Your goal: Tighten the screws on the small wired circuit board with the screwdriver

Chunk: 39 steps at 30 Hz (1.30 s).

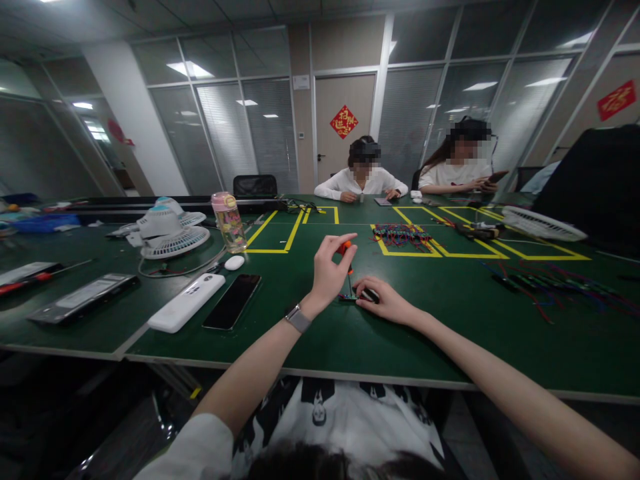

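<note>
Orange screwdriver (350,271) upright on circuit board (346,299), mid-frame.
Left hand (332,268) gripping screwdriver; right hand (384,300) holding circuit board on desk (345,347).

The left hand (333,265) covers most of the screwdriver (351,271), leaving bits of its orange handle in sight; whether the tip touches the circuit board (348,298) is too small to tell. The right hand (379,300) hides part of that board and of a dark piece (369,294) beneath the fingers. The right forearm runs out at the picture's edge. A red-handled tool (23,285) is cut off at left. At right, the wires (565,287) blur together, so single strands cannot be counted.
</note>
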Each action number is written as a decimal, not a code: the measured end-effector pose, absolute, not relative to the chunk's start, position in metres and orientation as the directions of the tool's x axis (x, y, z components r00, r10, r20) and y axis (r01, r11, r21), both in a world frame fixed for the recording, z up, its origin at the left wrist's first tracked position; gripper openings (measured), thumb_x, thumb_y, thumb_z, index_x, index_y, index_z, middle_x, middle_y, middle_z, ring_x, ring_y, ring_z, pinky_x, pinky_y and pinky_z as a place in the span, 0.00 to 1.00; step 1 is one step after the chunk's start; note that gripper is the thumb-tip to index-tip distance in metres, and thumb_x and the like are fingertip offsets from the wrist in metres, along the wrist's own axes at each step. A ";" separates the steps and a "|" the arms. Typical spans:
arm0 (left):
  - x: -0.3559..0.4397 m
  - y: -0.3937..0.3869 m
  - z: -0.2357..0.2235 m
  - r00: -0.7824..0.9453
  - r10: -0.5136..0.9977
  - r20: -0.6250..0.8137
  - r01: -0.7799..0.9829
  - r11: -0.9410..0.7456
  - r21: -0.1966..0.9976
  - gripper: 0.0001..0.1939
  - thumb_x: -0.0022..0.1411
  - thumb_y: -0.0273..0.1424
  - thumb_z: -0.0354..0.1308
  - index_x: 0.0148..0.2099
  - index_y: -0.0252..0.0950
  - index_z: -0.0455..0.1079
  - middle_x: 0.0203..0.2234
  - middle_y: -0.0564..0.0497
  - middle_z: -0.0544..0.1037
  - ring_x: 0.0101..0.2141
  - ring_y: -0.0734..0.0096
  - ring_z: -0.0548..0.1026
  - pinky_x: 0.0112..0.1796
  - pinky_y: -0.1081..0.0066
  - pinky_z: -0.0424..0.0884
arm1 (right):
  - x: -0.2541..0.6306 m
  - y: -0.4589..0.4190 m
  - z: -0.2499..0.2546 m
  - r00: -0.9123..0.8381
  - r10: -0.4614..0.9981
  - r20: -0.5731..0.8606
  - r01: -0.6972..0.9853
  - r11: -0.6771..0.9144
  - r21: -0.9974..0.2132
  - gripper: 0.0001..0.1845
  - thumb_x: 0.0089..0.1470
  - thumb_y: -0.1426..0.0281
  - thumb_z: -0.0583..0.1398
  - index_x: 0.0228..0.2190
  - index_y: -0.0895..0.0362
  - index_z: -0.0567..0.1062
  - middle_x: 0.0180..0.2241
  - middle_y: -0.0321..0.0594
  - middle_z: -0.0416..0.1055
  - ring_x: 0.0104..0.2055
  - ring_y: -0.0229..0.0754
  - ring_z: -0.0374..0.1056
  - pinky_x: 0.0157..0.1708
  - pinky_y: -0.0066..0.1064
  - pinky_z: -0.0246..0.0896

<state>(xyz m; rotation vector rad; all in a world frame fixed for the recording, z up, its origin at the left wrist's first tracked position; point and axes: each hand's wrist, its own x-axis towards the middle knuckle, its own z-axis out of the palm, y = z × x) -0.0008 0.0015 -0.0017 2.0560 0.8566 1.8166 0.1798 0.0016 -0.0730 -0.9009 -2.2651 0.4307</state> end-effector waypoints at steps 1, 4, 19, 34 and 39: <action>-0.001 0.000 -0.001 0.030 0.580 0.814 0.278 -0.787 0.550 0.11 0.64 0.32 0.56 0.47 0.39 0.74 0.35 0.51 0.71 0.36 0.73 0.71 0.42 0.72 0.68 | 0.180 0.002 -0.073 -0.548 0.703 0.453 0.489 0.708 -0.509 0.03 0.53 0.72 0.61 0.31 0.55 0.71 0.41 0.44 0.72 0.46 0.47 0.68 0.48 0.42 0.61; -0.002 -0.001 0.001 0.026 0.585 0.810 0.285 -0.781 0.555 0.13 0.67 0.33 0.51 0.50 0.40 0.73 0.40 0.49 0.70 0.41 0.72 0.71 0.45 0.71 0.68 | 0.180 0.002 -0.074 -0.547 0.704 0.453 0.490 0.708 -0.509 0.03 0.53 0.72 0.61 0.31 0.55 0.70 0.41 0.44 0.71 0.45 0.47 0.68 0.48 0.42 0.61; -0.001 -0.001 0.002 0.030 0.591 0.806 0.298 -0.775 0.557 0.13 0.66 0.32 0.53 0.50 0.39 0.73 0.39 0.49 0.70 0.39 0.72 0.71 0.44 0.71 0.68 | 0.180 0.001 -0.074 -0.529 0.714 0.459 0.496 0.699 -0.516 0.05 0.53 0.72 0.61 0.31 0.55 0.68 0.40 0.43 0.71 0.44 0.47 0.68 0.47 0.41 0.62; -0.001 0.000 0.000 0.017 0.583 0.812 0.295 -0.779 0.554 0.12 0.65 0.32 0.55 0.49 0.40 0.73 0.38 0.49 0.71 0.39 0.71 0.71 0.44 0.71 0.68 | 0.180 0.001 -0.074 -0.536 0.704 0.466 0.509 0.710 -0.487 0.03 0.53 0.71 0.62 0.31 0.55 0.71 0.44 0.45 0.69 0.47 0.47 0.68 0.49 0.41 0.62; -0.002 0.005 -0.004 0.056 0.598 0.800 0.232 -0.787 0.572 0.18 0.70 0.29 0.44 0.57 0.40 0.67 0.48 0.47 0.72 0.49 0.69 0.71 0.51 0.67 0.66 | 0.179 0.000 -0.073 -0.544 0.696 0.469 0.503 0.718 -0.482 0.02 0.54 0.72 0.61 0.31 0.56 0.71 0.43 0.45 0.70 0.46 0.46 0.68 0.48 0.41 0.62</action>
